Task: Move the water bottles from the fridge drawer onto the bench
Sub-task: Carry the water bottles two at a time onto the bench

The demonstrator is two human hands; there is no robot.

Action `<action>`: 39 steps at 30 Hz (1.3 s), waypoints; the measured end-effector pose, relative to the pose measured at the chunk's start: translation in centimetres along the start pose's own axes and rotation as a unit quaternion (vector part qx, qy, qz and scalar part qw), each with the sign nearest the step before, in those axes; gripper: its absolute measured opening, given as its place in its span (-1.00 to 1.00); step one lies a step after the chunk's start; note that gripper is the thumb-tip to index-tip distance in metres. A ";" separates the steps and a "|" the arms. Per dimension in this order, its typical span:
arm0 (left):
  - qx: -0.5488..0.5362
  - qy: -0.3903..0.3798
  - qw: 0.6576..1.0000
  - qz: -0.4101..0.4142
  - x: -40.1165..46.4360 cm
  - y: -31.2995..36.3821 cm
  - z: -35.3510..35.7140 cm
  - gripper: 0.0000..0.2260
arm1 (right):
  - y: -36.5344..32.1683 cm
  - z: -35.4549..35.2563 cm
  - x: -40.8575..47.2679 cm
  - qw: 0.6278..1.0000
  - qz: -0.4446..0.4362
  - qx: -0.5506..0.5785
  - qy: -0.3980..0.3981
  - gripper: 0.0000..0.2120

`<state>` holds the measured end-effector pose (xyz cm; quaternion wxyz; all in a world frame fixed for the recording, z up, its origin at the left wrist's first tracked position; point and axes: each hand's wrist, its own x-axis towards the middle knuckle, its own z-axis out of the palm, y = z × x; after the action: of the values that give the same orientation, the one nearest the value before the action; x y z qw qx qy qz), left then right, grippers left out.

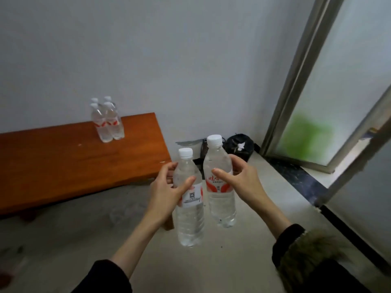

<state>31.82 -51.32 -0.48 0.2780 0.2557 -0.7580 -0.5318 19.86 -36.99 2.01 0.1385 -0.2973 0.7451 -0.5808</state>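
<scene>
My left hand (169,191) grips a clear water bottle (190,220) with a white cap and a red-and-white label, held upright in the air. Beside it my right hand (241,178) holds a second, similar water bottle (222,206), also upright. Both bottles hang above the floor, just off the right end of the orange wooden bench (69,161). Several more water bottles (106,121) stand in a tight cluster at the back of the bench near the wall. The fridge drawer is out of view.
A black bag (239,146) lies on the floor in the corner behind the held bottles. A frosted glass door with a metal frame (296,85) rises at the right, with a dark threshold strip (300,176) at its foot. The floor is pale concrete.
</scene>
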 end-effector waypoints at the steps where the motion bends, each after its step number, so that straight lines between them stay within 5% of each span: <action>1: 0.009 0.016 1.000 -0.005 1.2 -1.1 -2.3 -0.60 | -0.1 2.5 1.6 1.000 -0.001 0.012 -0.015 -0.72; 11: 0.063 0.073 0.993 -0.062 11.6 -6.8 -13.7 -0.45 | -0.3 15.8 14.1 0.993 -0.006 -0.028 -0.114 -0.51; 39: 0.267 -0.058 0.960 -0.068 52.6 -19.8 -18.5 -0.28 | 7.4 31.5 52.6 0.979 0.050 -0.124 -0.157 -0.46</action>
<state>8.87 -105.50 -6.22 0.1188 0.3400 -0.8681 -0.3417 -6.18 -92.32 -6.78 0.2443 -0.3617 0.7946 -0.4220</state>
